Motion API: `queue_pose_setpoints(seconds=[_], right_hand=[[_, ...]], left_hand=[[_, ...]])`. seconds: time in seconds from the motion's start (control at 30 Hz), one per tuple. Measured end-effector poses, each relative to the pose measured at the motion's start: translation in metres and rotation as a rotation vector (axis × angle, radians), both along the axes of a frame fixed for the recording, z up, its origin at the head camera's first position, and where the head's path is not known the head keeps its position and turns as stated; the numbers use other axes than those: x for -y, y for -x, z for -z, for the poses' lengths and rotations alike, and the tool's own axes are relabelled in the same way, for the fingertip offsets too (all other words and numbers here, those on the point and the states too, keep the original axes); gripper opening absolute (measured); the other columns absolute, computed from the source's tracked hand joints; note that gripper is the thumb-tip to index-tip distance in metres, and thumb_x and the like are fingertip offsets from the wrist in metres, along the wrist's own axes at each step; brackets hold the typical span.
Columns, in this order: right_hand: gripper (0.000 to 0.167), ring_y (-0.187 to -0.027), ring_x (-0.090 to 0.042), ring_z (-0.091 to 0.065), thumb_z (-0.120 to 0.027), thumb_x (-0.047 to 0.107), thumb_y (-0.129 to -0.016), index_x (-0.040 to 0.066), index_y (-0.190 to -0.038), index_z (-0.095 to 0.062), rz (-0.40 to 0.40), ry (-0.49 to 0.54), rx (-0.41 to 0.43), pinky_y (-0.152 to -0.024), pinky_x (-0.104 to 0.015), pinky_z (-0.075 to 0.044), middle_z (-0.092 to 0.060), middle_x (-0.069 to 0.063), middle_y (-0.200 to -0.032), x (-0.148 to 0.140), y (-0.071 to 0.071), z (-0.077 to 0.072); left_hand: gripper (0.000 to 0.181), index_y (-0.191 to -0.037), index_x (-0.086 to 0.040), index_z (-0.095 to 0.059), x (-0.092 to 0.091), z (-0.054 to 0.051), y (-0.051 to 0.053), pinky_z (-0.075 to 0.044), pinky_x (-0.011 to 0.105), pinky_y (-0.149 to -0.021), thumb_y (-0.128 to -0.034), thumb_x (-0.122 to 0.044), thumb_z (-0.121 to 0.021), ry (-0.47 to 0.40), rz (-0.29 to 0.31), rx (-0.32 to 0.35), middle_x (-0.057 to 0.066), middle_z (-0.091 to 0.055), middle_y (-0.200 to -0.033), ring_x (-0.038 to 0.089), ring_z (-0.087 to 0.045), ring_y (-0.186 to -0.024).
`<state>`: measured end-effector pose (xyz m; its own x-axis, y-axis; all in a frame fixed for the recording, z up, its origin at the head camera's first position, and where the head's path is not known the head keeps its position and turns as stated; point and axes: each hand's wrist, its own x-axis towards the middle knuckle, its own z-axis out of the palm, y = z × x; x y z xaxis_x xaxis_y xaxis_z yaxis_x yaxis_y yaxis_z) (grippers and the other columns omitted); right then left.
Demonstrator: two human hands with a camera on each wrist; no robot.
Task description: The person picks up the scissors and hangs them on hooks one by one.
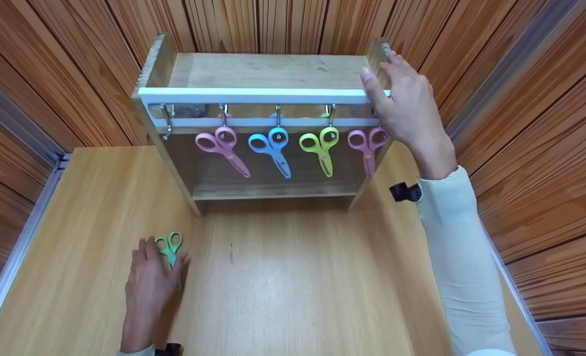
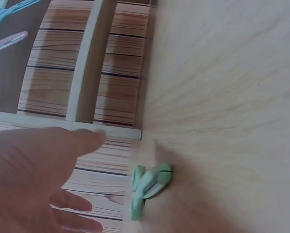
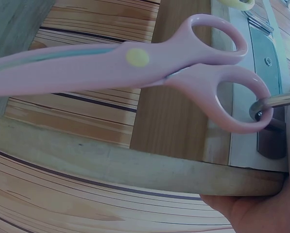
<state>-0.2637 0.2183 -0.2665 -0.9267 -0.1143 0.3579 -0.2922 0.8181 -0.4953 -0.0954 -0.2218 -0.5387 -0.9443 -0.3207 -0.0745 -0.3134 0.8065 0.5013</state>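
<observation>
On the tabletop at left lie green scissors (image 1: 169, 250), handles pointing away from me. My left hand (image 1: 147, 284) hovers over and beside them with fingers extended; in the left wrist view a gap separates it from the scissors (image 2: 149, 187). My right hand (image 1: 412, 109) holds the top right corner of a wooden rack (image 1: 268, 71), thumb inside the side panel and fingers outside. From the rack's hooks hang pink scissors (image 1: 224, 148), blue scissors (image 1: 273, 148), yellow-green scissors (image 1: 322, 148) and, nearest my right hand, another pink pair (image 3: 154, 65).
The leftmost hook (image 1: 167, 123) carries nothing. A white rail (image 1: 263, 95) runs across the rack's front. Wood-plank walls (image 1: 545, 148) enclose the table (image 1: 283, 277) at the back and sides, with metal strips along the edges.
</observation>
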Motion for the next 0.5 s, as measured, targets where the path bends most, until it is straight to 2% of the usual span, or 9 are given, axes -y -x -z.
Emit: queue_pose_setpoints(seconds=[0.1, 0.23, 0.33, 0.5], right_hand=[[0.083, -0.165, -0.028, -0.021, -0.037, 0.065, -0.104, 0.001, -0.156, -0.047, -0.003, -0.004, -0.002, -0.136, -0.046, -0.017, -0.028, -0.014, -0.174, -0.0003, -0.0001, 0.0002], [0.083, -0.165, -0.028, -0.021, -0.037, 0.065, -0.104, 0.001, -0.156, -0.047, 0.003, -0.01, 0.001, -0.136, -0.047, -0.017, -0.028, -0.014, -0.174, -0.0003, -0.0007, 0.0005], [0.083, -0.164, -0.028, -0.022, -0.038, 0.064, -0.104, 0.0, -0.155, -0.047, 0.004, -0.003, 0.0, -0.136, -0.046, -0.018, -0.029, -0.015, -0.173, 0.0003, -0.0005, 0.0002], [0.082, -0.164, -0.029, -0.023, -0.039, 0.063, -0.104, -0.001, -0.154, -0.048, -0.002, 0.005, -0.01, -0.136, -0.044, -0.017, -0.031, -0.016, -0.172, 0.0012, -0.0001, -0.0011]], left_hand=[[0.09, -0.161, 0.013, -0.021, 0.0001, 0.0033, 0.0022, -0.029, 0.078, -0.118, -0.1025, -0.039, -0.065, 0.003, 0.007, 0.052, 0.043, -0.018, -0.166, 0.064, -0.024, -0.151], [0.089, -0.161, 0.015, -0.017, 0.0001, 0.0057, 0.0056, -0.02, 0.071, -0.126, -0.1041, -0.036, -0.063, 0.023, 0.043, 0.069, 0.041, -0.016, -0.167, 0.06, -0.022, -0.154], [0.085, -0.159, 0.018, -0.02, -0.0008, 0.0065, 0.0067, -0.027, 0.071, -0.123, -0.1047, -0.033, -0.061, 0.049, 0.069, 0.049, 0.043, -0.021, -0.164, 0.061, -0.026, -0.151], [0.073, -0.15, 0.024, -0.03, -0.0031, 0.0086, 0.0072, -0.046, 0.074, -0.106, -0.1027, -0.024, -0.059, 0.123, 0.105, -0.007, 0.049, -0.037, -0.153, 0.066, -0.041, -0.14]])
